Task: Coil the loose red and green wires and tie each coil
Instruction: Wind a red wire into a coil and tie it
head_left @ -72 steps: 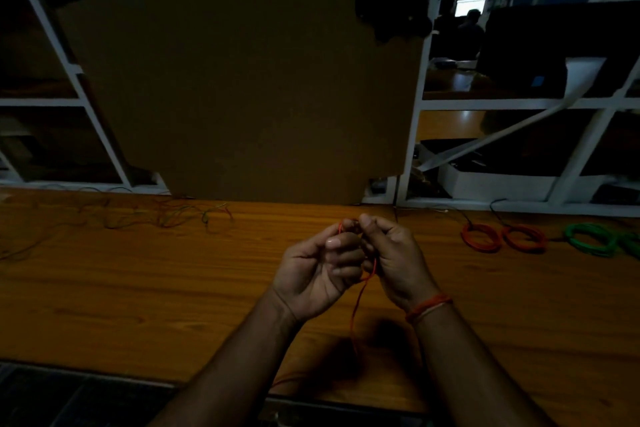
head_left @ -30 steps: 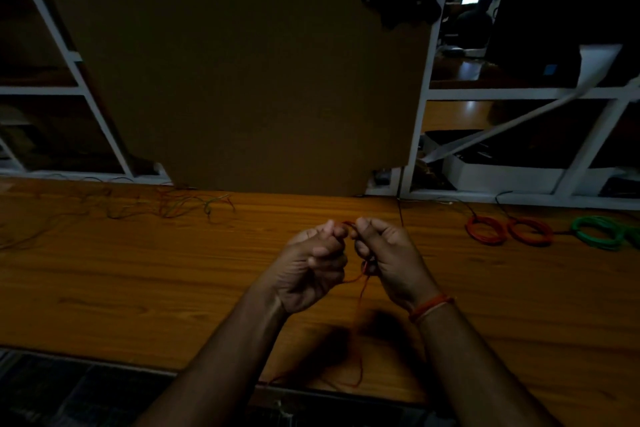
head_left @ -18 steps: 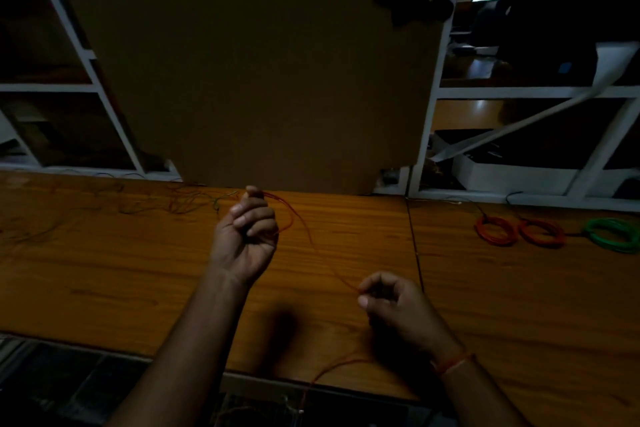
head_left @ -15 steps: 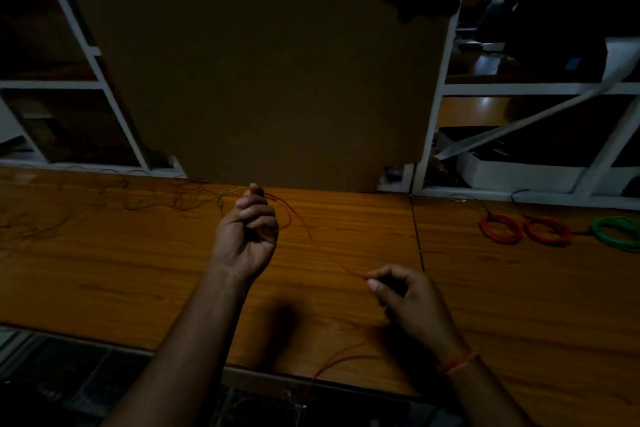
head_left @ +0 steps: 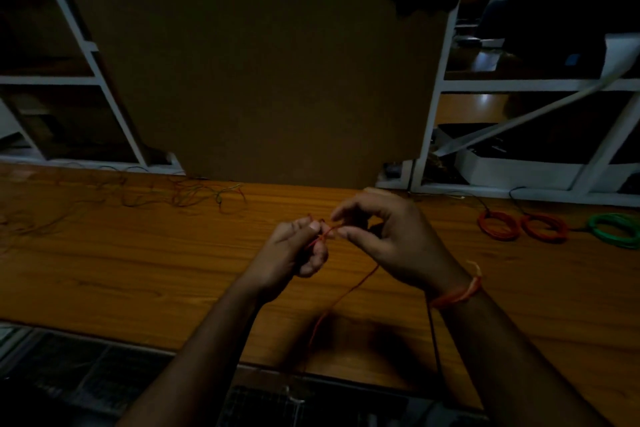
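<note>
slack from the thin red wire (head_left: pixel 346 291) trails down toward the body from the left hand (head_left: pixel 294 253) pinching it, with the right hand's (head_left: pixel 391 239) curled fingers closing on that wire just beside.

Bare counter (head_left: pixel 138 270) lies open left and right of the hands. Loose wires (head_left: pixel 194 196) sprawl along the far left edge; finished coils (head_left: pixel 498 225) sit far right. A brown board (head_left: pixel 263 62) and white shelving (head_left: pixel 429 114) wall off the back.

red wire (head_left: pixel 341 295) end hidden in fingers, green coil (head_left: pixel 616 230) cut off
</note>
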`<state>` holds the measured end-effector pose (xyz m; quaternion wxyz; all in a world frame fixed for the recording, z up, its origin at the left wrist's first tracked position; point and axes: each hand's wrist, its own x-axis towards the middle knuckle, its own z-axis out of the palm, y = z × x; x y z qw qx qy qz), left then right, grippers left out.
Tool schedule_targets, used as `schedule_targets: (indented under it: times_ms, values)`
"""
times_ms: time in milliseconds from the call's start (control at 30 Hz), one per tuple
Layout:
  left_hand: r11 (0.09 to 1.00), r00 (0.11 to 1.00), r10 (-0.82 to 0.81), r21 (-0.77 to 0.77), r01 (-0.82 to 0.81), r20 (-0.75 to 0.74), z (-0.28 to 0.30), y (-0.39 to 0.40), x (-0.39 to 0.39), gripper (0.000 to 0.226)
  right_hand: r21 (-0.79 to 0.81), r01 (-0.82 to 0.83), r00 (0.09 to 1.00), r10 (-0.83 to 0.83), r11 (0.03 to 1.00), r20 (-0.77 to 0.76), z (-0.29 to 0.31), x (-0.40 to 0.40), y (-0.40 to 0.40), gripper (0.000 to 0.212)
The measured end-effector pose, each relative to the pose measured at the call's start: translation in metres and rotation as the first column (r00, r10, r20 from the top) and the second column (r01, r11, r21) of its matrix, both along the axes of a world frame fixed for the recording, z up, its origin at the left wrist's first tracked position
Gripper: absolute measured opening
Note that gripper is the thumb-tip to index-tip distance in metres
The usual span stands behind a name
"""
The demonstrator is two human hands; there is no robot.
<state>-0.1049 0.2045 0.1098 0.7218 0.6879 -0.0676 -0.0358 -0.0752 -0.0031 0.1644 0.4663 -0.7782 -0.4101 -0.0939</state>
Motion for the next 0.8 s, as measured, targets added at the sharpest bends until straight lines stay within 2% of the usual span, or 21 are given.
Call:
schedule_targets:
  times_ms: [100, 233, 300, 367, 433, 500, 567, 633, 700, 800]
  values:
    - [0.995, 0.996, -0.083, -0.048, 0.082, -0.034, 0.007, 0.006, -0.002, 0.028, 0.009, 0.033, 0.998, -0.033, 0.999, -0.057, 0.003, 0.012, -0.002, 0.024]
    - [0.928, 0.969, -0.243, -0.299, 0.222, -0.036, 0.01, 0.022, -0.008, 0.024, 0.025, 0.15, 0.971, -0.142, 0.988, -0.191, -0.013, 0.025, 0.004, 0.027]
    - [0.834, 0.962, -0.273, -0.495, 0.243, 0.012, 0.009, 0.033, -0.012, 0.019, 0.023, 0.193, 0.928, -0.175, 0.981, -0.328, -0.029, 0.027, 0.01, 0.028]
    - [0.723, 0.968, -0.242, -0.653, 0.226, 0.067, 0.008, 0.046, -0.015, 0.015, 0.023, 0.155, 0.851, -0.121, 0.988, -0.511, -0.046, 0.024, 0.014, 0.023]
    - [0.614, 0.984, -0.143, -0.77, 0.174, 0.108, 0.005, 0.061, -0.017, 0.012, 0.005, 0.066, 0.76, -0.047, 0.998, -0.648, -0.061, 0.02, 0.013, 0.014]
    - [0.463, 0.993, -0.022, -0.879, 0.113, 0.116, 0.0, 0.079, -0.02, 0.011, -0.034, -0.058, 0.651, 0.012, 0.998, -0.759, -0.076, 0.018, 0.001, 0.007]
    - [0.369, 0.994, 0.073, -0.928, 0.05, 0.083, -0.005, 0.093, -0.024, 0.019, -0.13, -0.216, 0.584, 0.021, 0.968, -0.812, -0.088, 0.018, -0.017, 0.01]
    - [0.377, 0.988, 0.151, -0.925, -0.047, 0.012, -0.008, 0.097, -0.028, 0.035, -0.18, -0.263, 0.559, -0.002, 0.948, -0.829, -0.094, 0.02, -0.029, 0.015]
    - [0.419, 0.972, 0.229, -0.897, -0.141, -0.046, -0.01, 0.088, -0.028, 0.036, -0.176, -0.221, 0.538, -0.031, 0.959, -0.843, -0.093, 0.025, -0.036, 0.019]
    - [0.43, 0.961, 0.268, -0.884, -0.185, -0.071, -0.013, 0.072, -0.026, 0.036, -0.203, -0.225, 0.523, -0.058, 0.953, -0.85, -0.088, 0.031, -0.046, 0.024]
